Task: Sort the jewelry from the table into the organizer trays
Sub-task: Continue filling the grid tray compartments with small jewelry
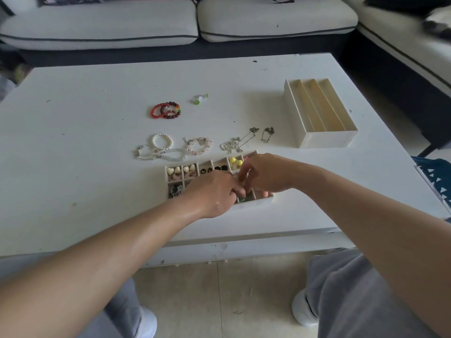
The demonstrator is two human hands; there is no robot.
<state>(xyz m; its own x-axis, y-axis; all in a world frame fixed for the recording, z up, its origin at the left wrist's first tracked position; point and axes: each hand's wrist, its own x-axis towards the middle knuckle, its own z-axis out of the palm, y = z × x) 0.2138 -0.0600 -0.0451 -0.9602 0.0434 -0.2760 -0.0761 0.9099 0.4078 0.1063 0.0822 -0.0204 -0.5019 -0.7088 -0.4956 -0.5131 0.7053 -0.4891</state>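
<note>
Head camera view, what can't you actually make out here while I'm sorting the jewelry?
- Head view: the left hand and right hand cover the near cells of the compartment tray; what they hold is hidden.
- Green-and-white piece: too small to identify.
- Blue patterned thing: cut off by the right edge.
- Dark object on the sofa: blurred.

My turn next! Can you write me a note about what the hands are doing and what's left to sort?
Left hand and right hand: both over the compartment tray, fingers curled; what they hold is hidden.
Done: small pieces lie in several compartments.
Left on the table: red bracelets, white bracelets, pink bracelet, silver chains, green-white piece.
Long-slot tray: looks unfilled.
</note>
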